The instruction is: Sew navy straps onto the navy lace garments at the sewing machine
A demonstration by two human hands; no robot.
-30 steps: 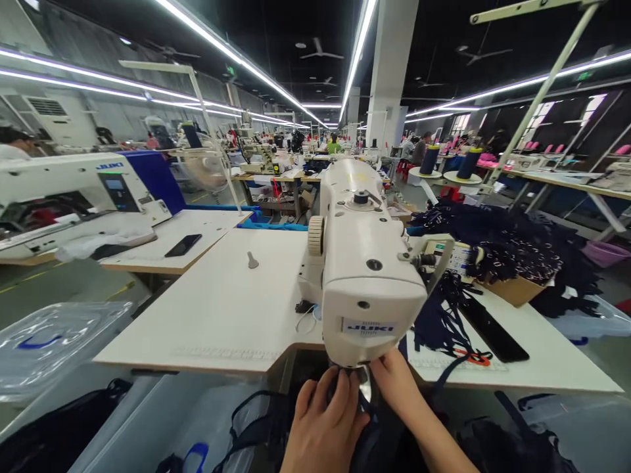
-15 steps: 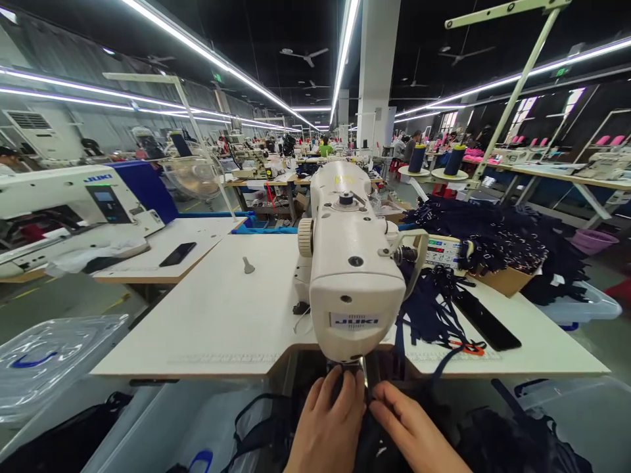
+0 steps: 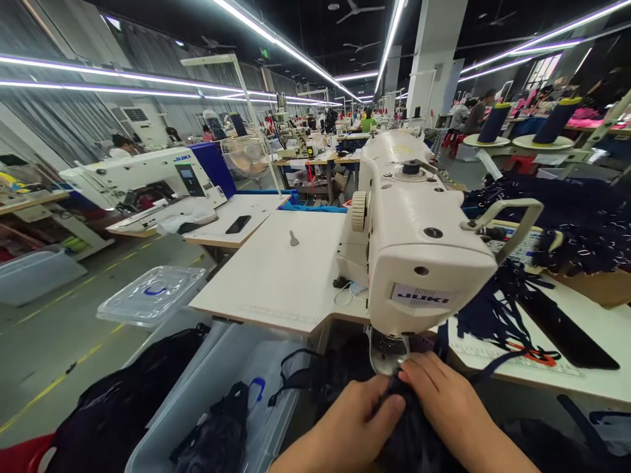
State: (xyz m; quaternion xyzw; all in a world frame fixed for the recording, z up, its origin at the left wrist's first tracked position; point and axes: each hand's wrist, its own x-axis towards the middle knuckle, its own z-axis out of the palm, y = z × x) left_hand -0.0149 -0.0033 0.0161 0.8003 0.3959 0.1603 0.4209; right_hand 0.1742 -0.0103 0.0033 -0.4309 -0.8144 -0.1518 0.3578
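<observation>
A white sewing machine [image 3: 424, 249] stands over both hands, with a clear guard [image 3: 387, 351] at its needle area. Just below the guard, my left hand [image 3: 359, 417] is closed on dark fabric [image 3: 411, 427], thumb and fingers bent near its upper part. My right hand [image 3: 444, 394] is closed on the same fabric, its fingertips beside the guard. The needle and the edge of the cloth under the machine head are hidden.
Navy straps [image 3: 493, 315], orange-handled scissors [image 3: 539, 356] and a long black object [image 3: 566, 328] lie on the right tabletop. A plastic bin [image 3: 266, 401] with dark garments stands lower left. A small metal piece [image 3: 294, 239] rests on the left tabletop.
The view has turned left and come closer to the machine. My left hand has turned from palm-down to a thumb-side grip; my right hand has moved up beside the guard.
</observation>
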